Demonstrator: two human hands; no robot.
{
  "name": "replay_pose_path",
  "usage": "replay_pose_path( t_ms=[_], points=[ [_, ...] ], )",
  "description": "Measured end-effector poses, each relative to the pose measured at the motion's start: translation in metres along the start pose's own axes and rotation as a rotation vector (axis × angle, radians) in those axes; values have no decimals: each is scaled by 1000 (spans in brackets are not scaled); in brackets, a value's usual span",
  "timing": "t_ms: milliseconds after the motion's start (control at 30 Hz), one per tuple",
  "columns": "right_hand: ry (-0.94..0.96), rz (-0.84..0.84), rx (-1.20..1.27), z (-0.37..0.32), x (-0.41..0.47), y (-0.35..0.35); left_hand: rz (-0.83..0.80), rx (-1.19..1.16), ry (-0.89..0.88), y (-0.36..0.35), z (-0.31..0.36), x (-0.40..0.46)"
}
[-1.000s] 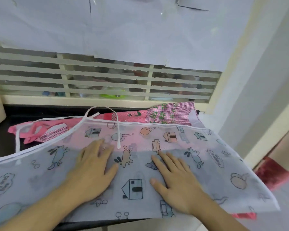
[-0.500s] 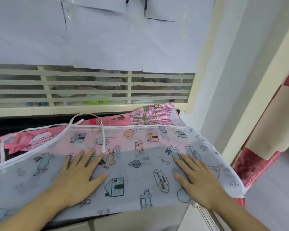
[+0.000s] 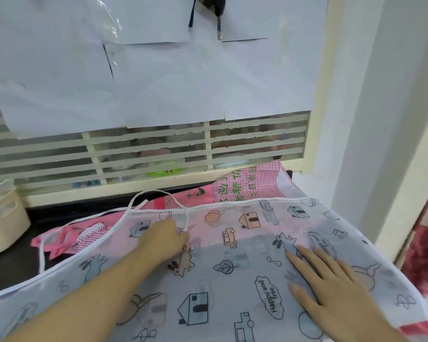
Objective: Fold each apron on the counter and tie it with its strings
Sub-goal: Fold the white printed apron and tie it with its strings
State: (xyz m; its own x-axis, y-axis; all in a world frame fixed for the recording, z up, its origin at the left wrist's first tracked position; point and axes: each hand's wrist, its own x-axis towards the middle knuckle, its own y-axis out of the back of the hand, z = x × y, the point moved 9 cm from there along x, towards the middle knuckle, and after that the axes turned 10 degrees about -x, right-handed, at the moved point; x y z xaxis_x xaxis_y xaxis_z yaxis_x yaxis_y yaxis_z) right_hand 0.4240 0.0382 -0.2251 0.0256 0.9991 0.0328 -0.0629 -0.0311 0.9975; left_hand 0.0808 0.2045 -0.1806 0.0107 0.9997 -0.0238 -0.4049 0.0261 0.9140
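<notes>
The white printed apron (image 3: pixel 232 280) lies spread over the counter (image 3: pixel 32 262) in the lower frame, its long axis left to right, the neck string (image 3: pixel 158 193) toward the window. The left hand (image 3: pixel 163 239) pinches the string end; the right hand (image 3: pixel 331 280) presses flat. Pulling the string may drag the thin cloth off the edge.

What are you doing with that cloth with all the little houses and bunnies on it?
A person is getting a white printed apron ready to fold on the dark counter. The right hand lies flat on it, fingers straight. The left hand reaches to the white neck string near the top edge, fingers curled there. A pink apron lies underneath. Nothing is tied yet.
</notes>
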Motion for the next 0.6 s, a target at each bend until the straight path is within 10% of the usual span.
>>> replay_pose_path(
  t_ms=[100, 300, 600],
  points=[
    [-36, -5, -6, 4, -3, -3, -46, -44, 28, -6, 8, 14],
    [-22, -35, -13, 4, -4, -3, -120, -1352, -148, 36, 64, 14],
    [10, -11, 8, -1, -8, 5, -43, 4, -443, -32, 17, -116]
  ],
)
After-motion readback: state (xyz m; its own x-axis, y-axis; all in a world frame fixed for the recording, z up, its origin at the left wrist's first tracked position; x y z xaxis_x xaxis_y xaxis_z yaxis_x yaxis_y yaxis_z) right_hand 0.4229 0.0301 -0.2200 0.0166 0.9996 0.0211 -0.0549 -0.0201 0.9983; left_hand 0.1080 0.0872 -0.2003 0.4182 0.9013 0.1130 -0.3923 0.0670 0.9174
